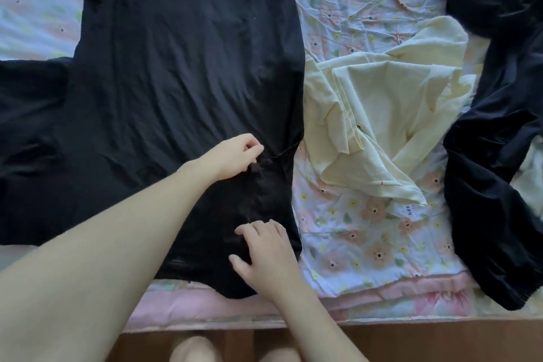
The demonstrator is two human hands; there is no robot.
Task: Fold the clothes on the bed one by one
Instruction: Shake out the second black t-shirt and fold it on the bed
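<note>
Knees [194,350] show below the bed [367,250]. Right hand [264,250] rests with spread fingers on the black shirt [182,67] lying flat there; left hand [238,156] pinches its fold. Pulling too hard may bunch the smooth cloth.

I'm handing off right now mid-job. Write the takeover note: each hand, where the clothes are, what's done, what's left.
Left hand: pinches a fold of the black T-shirt near its right edge.
Right hand: fingers rest flat on the same shirt's near right part, gripping nothing.
Black T-shirt: spread out on the floral bedsheet, right side gathered inward, left sleeve out flat; fold only begun.
Pale yellow garment: crumpled beside it on the right, unfolded.
Dark garment: bunched along the right edge, unfolded.
Done: no folded item in view.
Left: finish the black shirt, then the yellow and dark pieces.
</note>
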